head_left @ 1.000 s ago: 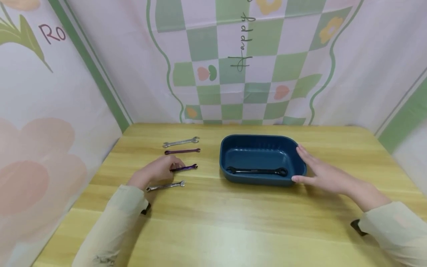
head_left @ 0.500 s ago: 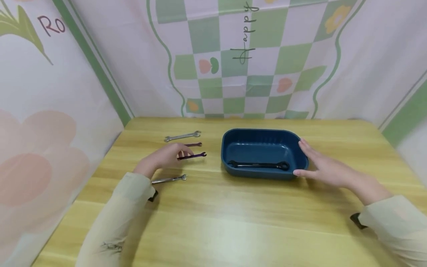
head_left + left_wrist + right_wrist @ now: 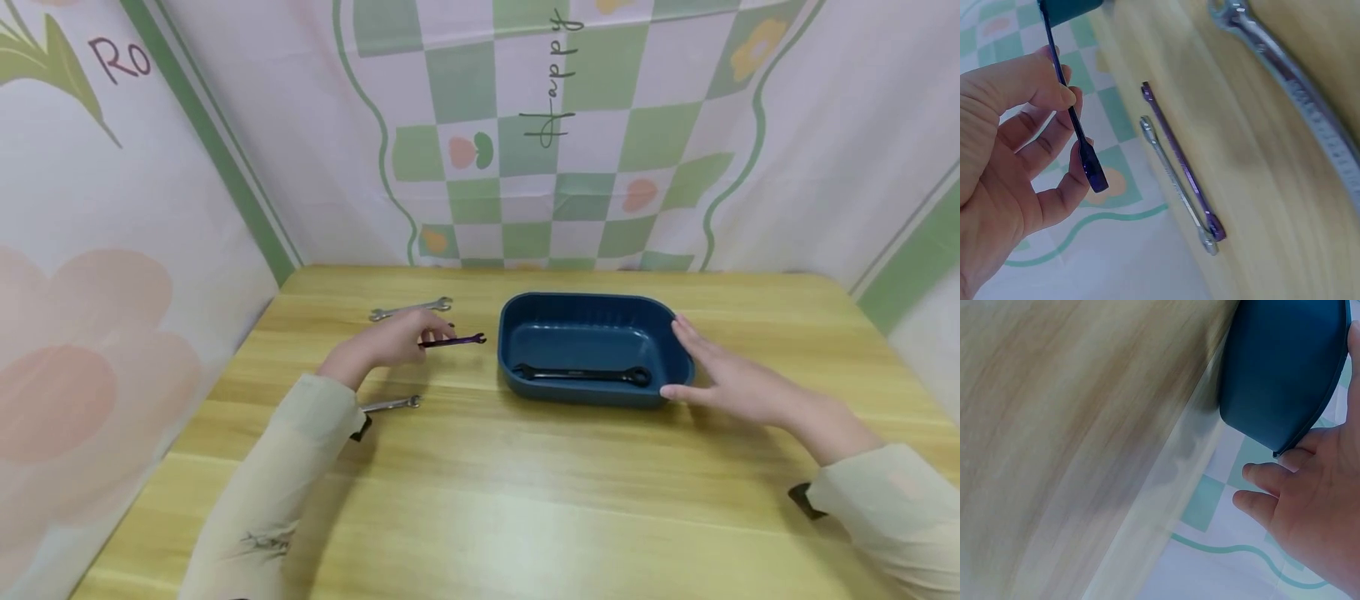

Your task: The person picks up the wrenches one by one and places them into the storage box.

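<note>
My left hand [image 3: 405, 337] pinches a dark purple wrench [image 3: 1073, 119] between thumb and fingers, raised over the table left of a dark blue bin [image 3: 581, 396]. One open end of that wrench points toward the bin. A black wrench [image 3: 581, 375] lies inside the bin along its front wall. At the bin's right end, my right hand [image 3: 738, 387] touches the rim with spread, fairly straight fingers and thumb. Under and behind the left hand lie a thinner purple wrench [image 3: 1179, 161], mostly hidden in the head view, and a silver open-end wrench [image 3: 420, 308].
A shiny silver wrench [image 3: 393, 404] lies nearer the front, partly covered by the left sleeve [image 3: 300, 442]. The wooden table [image 3: 540, 500] ends at a patterned cloth backdrop [image 3: 525, 200], with more cloth at both sides.
My left hand has lifted the dark purple wrench off the table and carried it right and away from me, toward the bin. The right hand stays at the bin's end. The head view has shifted slightly.
</note>
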Available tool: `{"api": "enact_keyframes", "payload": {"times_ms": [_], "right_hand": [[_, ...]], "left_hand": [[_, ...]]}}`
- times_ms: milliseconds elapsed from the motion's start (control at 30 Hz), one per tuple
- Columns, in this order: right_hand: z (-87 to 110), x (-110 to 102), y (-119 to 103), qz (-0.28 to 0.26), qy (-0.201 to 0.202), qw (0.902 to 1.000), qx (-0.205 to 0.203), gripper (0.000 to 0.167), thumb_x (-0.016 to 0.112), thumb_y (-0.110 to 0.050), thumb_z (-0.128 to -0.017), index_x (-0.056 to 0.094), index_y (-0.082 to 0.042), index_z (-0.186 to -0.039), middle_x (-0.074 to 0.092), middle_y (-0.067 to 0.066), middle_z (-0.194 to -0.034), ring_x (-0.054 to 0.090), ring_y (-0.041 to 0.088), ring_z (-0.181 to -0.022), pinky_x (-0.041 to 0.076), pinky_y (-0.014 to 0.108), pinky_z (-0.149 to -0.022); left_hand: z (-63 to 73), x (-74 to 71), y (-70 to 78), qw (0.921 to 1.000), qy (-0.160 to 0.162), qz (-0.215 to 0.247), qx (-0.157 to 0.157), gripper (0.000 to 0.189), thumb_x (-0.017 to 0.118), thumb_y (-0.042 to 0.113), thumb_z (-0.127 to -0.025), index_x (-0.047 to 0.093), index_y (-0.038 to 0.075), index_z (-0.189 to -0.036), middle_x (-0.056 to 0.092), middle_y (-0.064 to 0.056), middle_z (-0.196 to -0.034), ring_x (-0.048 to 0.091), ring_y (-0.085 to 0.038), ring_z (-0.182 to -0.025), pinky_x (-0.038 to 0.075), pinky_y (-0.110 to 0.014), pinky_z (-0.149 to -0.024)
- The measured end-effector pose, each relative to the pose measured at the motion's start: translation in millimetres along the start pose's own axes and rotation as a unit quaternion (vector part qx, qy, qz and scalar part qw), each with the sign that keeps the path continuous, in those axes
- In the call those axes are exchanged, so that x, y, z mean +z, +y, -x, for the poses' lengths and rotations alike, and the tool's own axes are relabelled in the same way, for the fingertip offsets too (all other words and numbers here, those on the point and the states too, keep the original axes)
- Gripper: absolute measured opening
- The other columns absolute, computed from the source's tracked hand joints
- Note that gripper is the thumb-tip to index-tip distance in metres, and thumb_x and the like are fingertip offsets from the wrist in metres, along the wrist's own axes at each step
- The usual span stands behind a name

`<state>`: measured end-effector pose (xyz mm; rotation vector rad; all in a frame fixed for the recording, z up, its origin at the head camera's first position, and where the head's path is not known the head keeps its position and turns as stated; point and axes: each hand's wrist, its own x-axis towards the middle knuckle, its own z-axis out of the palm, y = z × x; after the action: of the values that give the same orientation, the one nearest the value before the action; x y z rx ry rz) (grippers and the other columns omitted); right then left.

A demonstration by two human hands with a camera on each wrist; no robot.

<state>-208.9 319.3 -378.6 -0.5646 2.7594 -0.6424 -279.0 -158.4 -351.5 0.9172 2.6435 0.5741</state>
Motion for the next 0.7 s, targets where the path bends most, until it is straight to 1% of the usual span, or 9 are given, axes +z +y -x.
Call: {"api": "enact_keyframes", "payload": {"times_ms": [133, 233, 400, 567, 700], "right_hand": [[0.4, 0, -1, -0.003, 0.0, 1.0, -0.001, 0.108, 0.066, -0.05, -0.098, -0.008, -0.009, -0.164, -0.013, 0.017, -0.168, 0.012, 0.06, -0.145, 0.02, 0.076, -0.109], [0.8, 0, 0, -0.001, 0.001, 1.0, -0.001, 0.108, 0.066, -0.05, -0.098, -0.008, -0.009, -0.164, -0.012, 0.018, -0.168, 0.012, 0.06, -0.144, 0.02, 0.076, -0.109], [1.7, 1, -1, 0.002, 0.004, 1.0, -0.004, 0.107, 0.066, -0.049, -0.098, -0.007, -0.009, -0.164, -0.012, 0.018, -0.168, 0.015, 0.061, -0.143, 0.021, 0.076, -0.108], [1.8, 1, -2, 0.001, 0.006, 1.0, -0.006, 0.106, 0.066, -0.049, -0.098, -0.007, -0.008, -0.164, -0.012, 0.018, -0.168, 0.015, 0.062, -0.143, 0.021, 0.076, -0.108], [1.7, 1, -2, -0.001, 0.007, 1.0, -0.006, 0.106, 0.066, -0.049, -0.098, -0.007, -0.008, -0.164, -0.012, 0.018, -0.168, 0.014, 0.062, -0.143, 0.021, 0.076, -0.108]], "left_hand": [[-5.7, -4.4, 6.6, 1.0, 0.002, -0.002, -0.001, 0.054, 0.058, -0.018, -0.085, 0.069, 0.007, -0.131, 0.068, -0.009, -0.118, 0.062, -0.024, -0.105, 0.054, -0.039, -0.088], [-11.5, -6.4, 13.2, 0.9999, 0.003, -0.006, 0.009, 0.053, 0.058, -0.018, -0.085, 0.07, 0.007, -0.13, 0.067, -0.008, -0.116, 0.061, -0.024, -0.104, 0.053, -0.04, -0.089], [-20.7, -9.5, 25.1, 0.9997, -0.003, -0.008, 0.022, 0.054, 0.058, -0.018, -0.086, 0.07, 0.009, -0.131, 0.066, -0.009, -0.116, 0.06, -0.024, -0.103, 0.052, -0.037, -0.086], [-29.3, -13.2, 34.8, 0.9994, -0.011, -0.008, 0.031, 0.054, 0.059, -0.018, -0.086, 0.069, 0.009, -0.132, 0.067, -0.013, -0.119, 0.062, -0.028, -0.105, 0.053, -0.038, -0.087], [-34.7, -14.5, 41.6, 0.9992, -0.015, -0.014, 0.035, 0.053, 0.059, -0.018, -0.086, 0.07, 0.009, -0.131, 0.067, -0.014, -0.119, 0.061, -0.027, -0.104, 0.053, -0.037, -0.088]]}}
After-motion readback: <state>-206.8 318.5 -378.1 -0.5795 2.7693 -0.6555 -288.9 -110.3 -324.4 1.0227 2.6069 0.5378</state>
